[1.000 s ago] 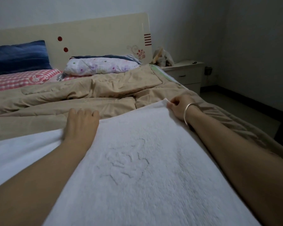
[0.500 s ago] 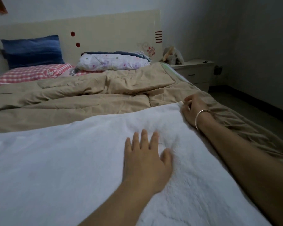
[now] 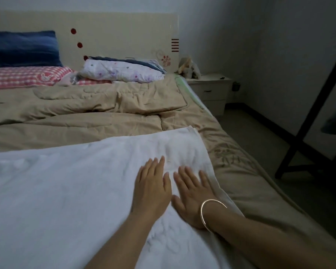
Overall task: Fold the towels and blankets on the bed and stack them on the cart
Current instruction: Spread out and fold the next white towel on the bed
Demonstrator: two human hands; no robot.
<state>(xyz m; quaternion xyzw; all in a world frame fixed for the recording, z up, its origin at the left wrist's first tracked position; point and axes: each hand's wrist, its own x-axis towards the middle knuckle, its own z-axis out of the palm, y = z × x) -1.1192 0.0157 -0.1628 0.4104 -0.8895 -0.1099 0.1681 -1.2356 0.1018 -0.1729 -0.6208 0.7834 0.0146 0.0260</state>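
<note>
A: Both palms are down flat on the white towel (image 3: 85,191) now. The left hand (image 3: 151,188) sits beside the right hand (image 3: 192,195), thumbs nearly touching, fingers stretched out and gripping nothing.

B: That's a change. Half a second ago the right hand was up at the towel's far corner, pinching the edge. Now it has let go and pulled back toward the body.

A: And the left one has slid right across the cloth; a second back it was over at the far left edge. The silver bangle (image 3: 211,212) rides on the right wrist.

B: Where does the towel lie?

A: Spread over the near part of the bed, on top of the tan quilt (image 3: 89,121), its right edge running along the mattress side. The far corner looks doubled over, though the dim light and blur make that hard to confirm.

B: Pillows (image 3: 122,71) sit by the headboard (image 3: 113,35), nightstand (image 3: 209,90) at the right.
</note>
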